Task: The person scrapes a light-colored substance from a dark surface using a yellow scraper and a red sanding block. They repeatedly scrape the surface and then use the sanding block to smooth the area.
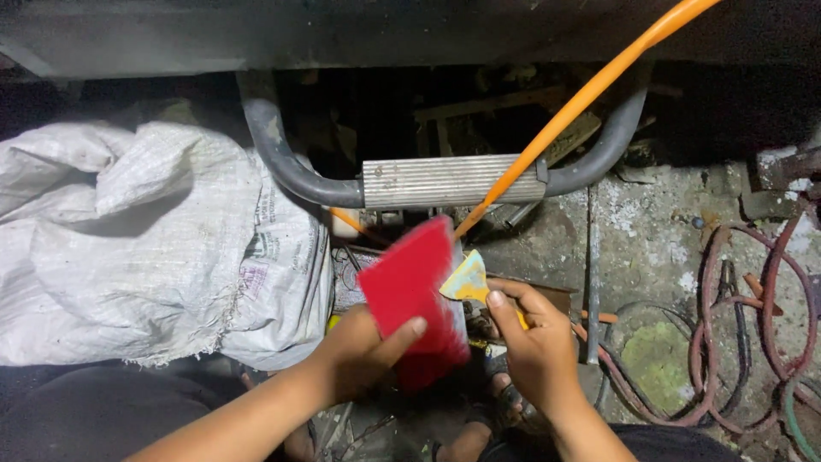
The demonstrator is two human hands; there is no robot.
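Observation:
My left hand (363, 351) grips a flat red rectangular panel (410, 287), held tilted with my thumb across its face. My right hand (530, 342) holds a small putty knife (467, 281) with a yellowish, paint-stained blade. The blade's edge touches the right side of the red panel. Both hands are low in the middle of the head view, above my feet.
A white woven sack (145, 239) lies at the left. A grey curved metal bar with a ribbed step plate (445, 180) crosses the middle, and an orange hose (581, 98) runs diagonally over it. Reddish coiled hoses (770, 325) lie on the dirty concrete floor at the right.

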